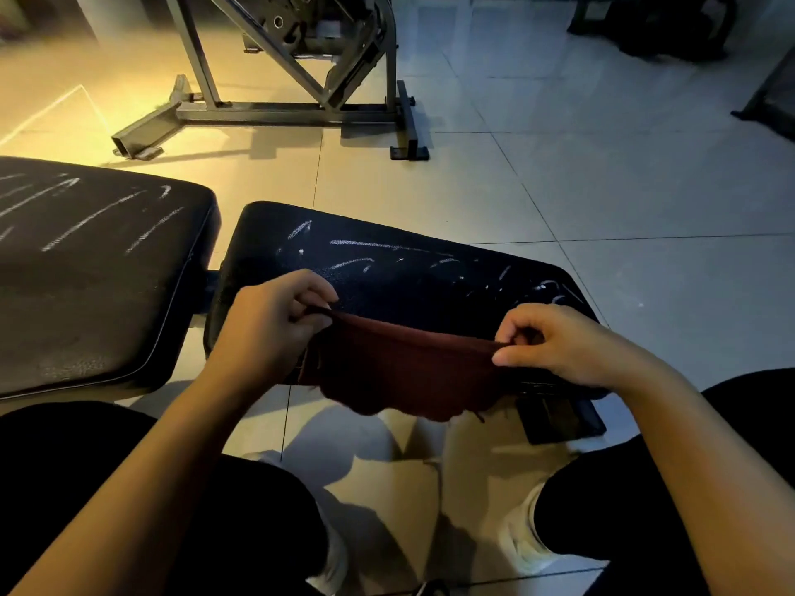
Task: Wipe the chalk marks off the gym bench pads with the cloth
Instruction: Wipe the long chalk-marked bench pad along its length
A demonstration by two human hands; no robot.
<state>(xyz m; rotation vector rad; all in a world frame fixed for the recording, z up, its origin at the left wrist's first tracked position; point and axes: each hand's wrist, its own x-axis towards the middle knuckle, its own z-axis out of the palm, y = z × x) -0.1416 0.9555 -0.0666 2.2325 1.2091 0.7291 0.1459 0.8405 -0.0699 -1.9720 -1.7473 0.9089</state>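
Both hands pinch the top edge of a dark red cloth (pixel 400 372) — the left hand (pixel 275 320) at one corner, the right hand (pixel 555 342) at the other — so it hangs stretched between them. Just beyond the knuckles lies the small pad (pixel 430 268), streaked with chalk marks (pixel 357 243); the larger pad (pixel 94 268), left of the left hand, is streaked too.

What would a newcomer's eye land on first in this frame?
Probably the dark red cloth, stretched between the left hand and right hand, which pinch its top corners low in the middle, in front of the right bench pad. Next come the white chalk marks streaked across that pad, and those on the left bench pad.
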